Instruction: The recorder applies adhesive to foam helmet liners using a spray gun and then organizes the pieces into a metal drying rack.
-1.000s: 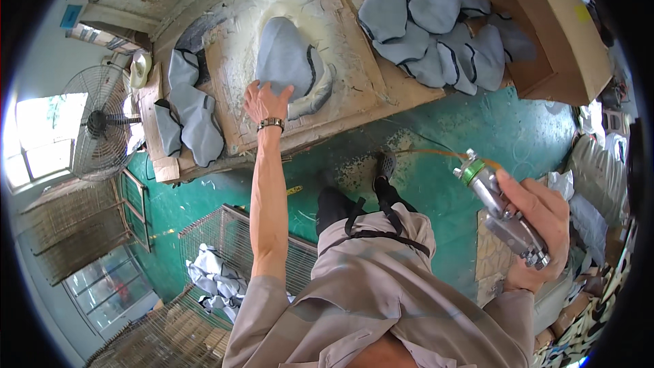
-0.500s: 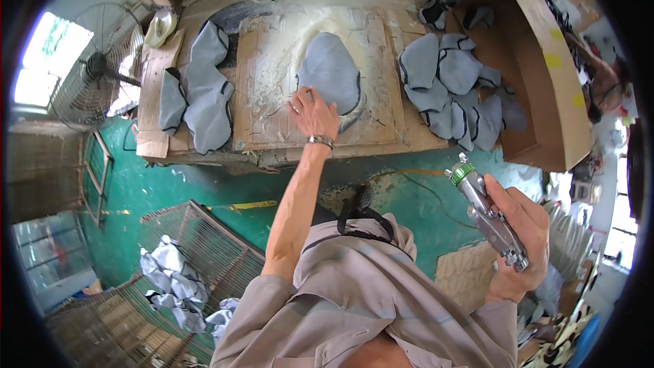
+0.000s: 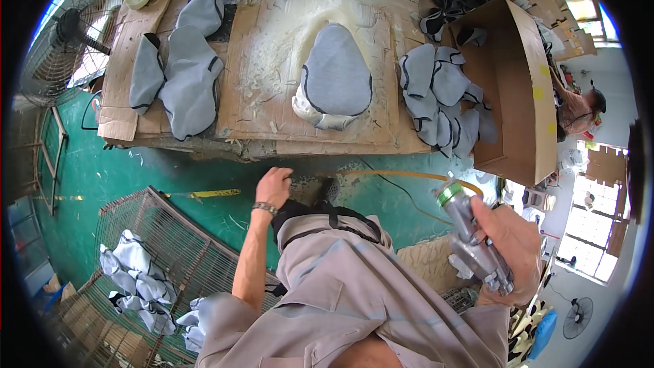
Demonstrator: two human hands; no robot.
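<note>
In my right hand [image 3: 514,249] is a metal spray gun [image 3: 477,232] with a green ring, raised over the floor at my right. My left hand [image 3: 274,187] hangs in front of the bench edge, fingers curled in and nothing visible in them. A grey fabric piece with black edging [image 3: 337,71] lies on the cardboard-covered bench [image 3: 238,102], over a pale, shiny piece [image 3: 330,120] that shows along its lower edge. Whitish residue surrounds both. Neither hand touches them.
More grey pieces [image 3: 187,82] lie at the bench's left, and several [image 3: 449,85] are heaped by a tipped cardboard box [image 3: 531,109] at right. A wire rack [image 3: 197,245] holds further pieces at lower left. A fan [image 3: 71,31] stands far left; a person [image 3: 579,109] is beyond the box.
My left hand has left the grey piece, drawn back toward me and curled its fingers. The pale piece under the fabric now shows more. My right hand still grips the spray gun; the view has shifted.
</note>
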